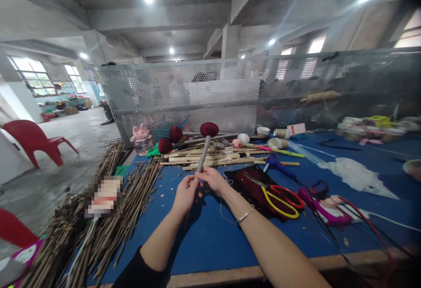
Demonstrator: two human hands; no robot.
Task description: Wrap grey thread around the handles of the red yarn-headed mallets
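A grey-brown stick [204, 153] with a dark red, ribbed fabric ball [209, 129] on its top end stands tilted above the table. My left hand [185, 193] grips its lower part with bent fingers. Just above, my right hand [213, 180] pinches the same stick between thumb and fingers. A thin thread hangs below my right wrist. Two more dark red balls, a front one [165, 145] and a rear one [176, 134], lie behind my hands. Right of them, scissors [268, 192] with yellow and red handles rest open on dark red cloth [251, 193].
Bundles of thin twigs [134, 204] cover the blue table's [204, 253] left side. Pale sticks [184, 158] lie behind my hands. A blue glue gun [279, 166], a magenta device [338, 213] with cables and a plastic bag [358, 176] are rightward. A perforated metal panel [223, 90] borders the back.
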